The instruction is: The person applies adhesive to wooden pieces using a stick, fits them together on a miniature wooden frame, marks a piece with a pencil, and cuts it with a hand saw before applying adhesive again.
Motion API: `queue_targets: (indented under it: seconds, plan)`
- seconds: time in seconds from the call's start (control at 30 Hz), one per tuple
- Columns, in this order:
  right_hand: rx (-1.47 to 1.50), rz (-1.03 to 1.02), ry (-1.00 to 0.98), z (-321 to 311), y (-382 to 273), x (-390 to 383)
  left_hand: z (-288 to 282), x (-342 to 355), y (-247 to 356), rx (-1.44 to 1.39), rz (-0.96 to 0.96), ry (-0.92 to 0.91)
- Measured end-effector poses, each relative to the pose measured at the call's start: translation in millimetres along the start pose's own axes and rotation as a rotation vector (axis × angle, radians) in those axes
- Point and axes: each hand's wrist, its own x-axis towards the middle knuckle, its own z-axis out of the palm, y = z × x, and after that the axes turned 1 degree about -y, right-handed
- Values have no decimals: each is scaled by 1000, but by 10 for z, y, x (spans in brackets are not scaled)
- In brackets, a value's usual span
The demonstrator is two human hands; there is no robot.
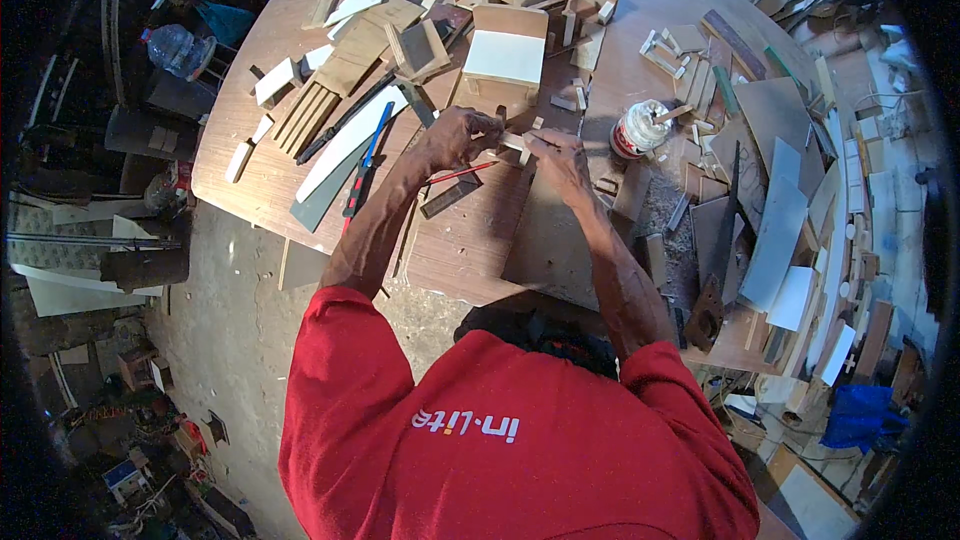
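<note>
The right hand [558, 155] pinches one end of a small piece of pale wood [514, 142] over the table [460, 255], and the left hand [460, 140] curls at its other end, though shadow hides whether those fingers grip it. Close by, nearer the body, lie a red pencil [462, 173] and a short dark block [450, 197], with a white-panelled box [503, 56] just beyond the hands. Farther out, a jar [632, 132] and a handsaw [721, 240] are to the right, a long white board [348, 152] to the left.
</note>
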Motion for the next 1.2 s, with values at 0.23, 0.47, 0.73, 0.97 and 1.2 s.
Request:
queue_targets:
  seconds: [0.23, 0.47, 0.73, 0.97, 1.2]
  plan:
    - [259, 209, -1, 76, 82, -61, 59, -42, -91, 7, 33, 39]
    - [61, 100, -10, -129, -354, -101, 68, -20, -42, -13, -20, 25]
    - [-1, 52, -20, -177, -415, -111, 50, -11, -10, -50, -56, 21]
    - [72, 161, -36, -150, -451, -115, 67, -20, -38, -32, 33, 67]
    - [39, 52, 85, -115, -375, -163, 129, -96, 90, -163, -125, 132]
